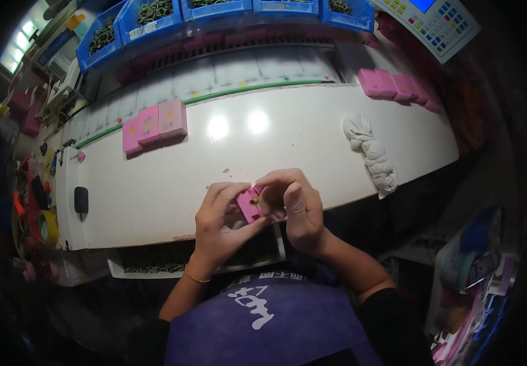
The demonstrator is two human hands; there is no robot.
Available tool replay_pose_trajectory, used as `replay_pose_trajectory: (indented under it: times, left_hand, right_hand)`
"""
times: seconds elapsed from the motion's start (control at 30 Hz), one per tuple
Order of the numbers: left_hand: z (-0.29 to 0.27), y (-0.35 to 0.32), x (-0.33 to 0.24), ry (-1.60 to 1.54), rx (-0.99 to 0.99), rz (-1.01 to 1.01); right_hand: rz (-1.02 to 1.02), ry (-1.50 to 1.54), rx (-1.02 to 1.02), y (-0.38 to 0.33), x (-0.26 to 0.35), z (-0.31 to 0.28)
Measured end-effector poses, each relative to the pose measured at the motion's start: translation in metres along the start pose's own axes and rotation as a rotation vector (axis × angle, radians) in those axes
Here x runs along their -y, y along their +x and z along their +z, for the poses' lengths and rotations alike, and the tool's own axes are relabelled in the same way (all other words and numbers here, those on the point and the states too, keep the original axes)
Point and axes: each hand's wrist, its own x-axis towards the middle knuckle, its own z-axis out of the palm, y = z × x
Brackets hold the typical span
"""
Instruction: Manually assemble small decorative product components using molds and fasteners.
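Close to the near edge of the white table, a small pink block (248, 207) is held up at a tilt between my hands. It has a round dark hole or mark in its face and a bit of yellow beside it. My left hand (214, 221) grips it from the left, thumb below and fingers above. On the other side, the curled fingers of my right hand (300, 210) lie against the block's right end, with the thumb raised apart. These fingers cover that end, so anything small between them is hidden.
Pink blocks (148, 125) stand at the table's far left, and more pink blocks (385, 84) at the far right. A twisted white cloth (370, 152) lies on the right. Blue bins (150, 29) hold dark curly pieces. A white tray (280, 244) sits below the near edge.
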Motion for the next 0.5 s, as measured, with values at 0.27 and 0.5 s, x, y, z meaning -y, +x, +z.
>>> replay_pose_trajectory:
  times: [0.27, 0.5]
  left_hand:
    - [0.0, -0.018, 0.005, -0.077, -0.009, -0.138]
    - [-0.001, -0.017, 0.005, -0.604, 0.118, -0.309]
  right_hand:
    - [0.205, -0.513, 0.135, 0.007, 0.01, -0.029]
    - [0.084, -0.679, 0.404, 0.014, 0.01, -0.041]
